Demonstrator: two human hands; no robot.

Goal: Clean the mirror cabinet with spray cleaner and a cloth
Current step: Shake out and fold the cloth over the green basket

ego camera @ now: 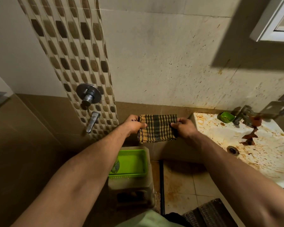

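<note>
Checked cloth [157, 128] held folded and stretched between both hands, in front of the wall beside the sink [262, 154]. Left hand [134, 126] pinches its left edge; right hand [184, 126] pinches its right. Mirror cabinet [272, 25] sits upper right, well apart. Judgement: keep folds flat, edges aligned, giving a firm clean pad before wiping.

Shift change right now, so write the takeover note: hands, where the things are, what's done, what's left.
Hands: left hand grips the folded checked cloth at its left edge, right hand at its right edge, held taut between them.
Mirror cabinet is at upper right, above the stained sink; neither hand touches it.
Spray cleaner: not plainly in view.
Done: cloth in hand.
Left: spray and wipe the cabinet, as far as this view shows.
</note>
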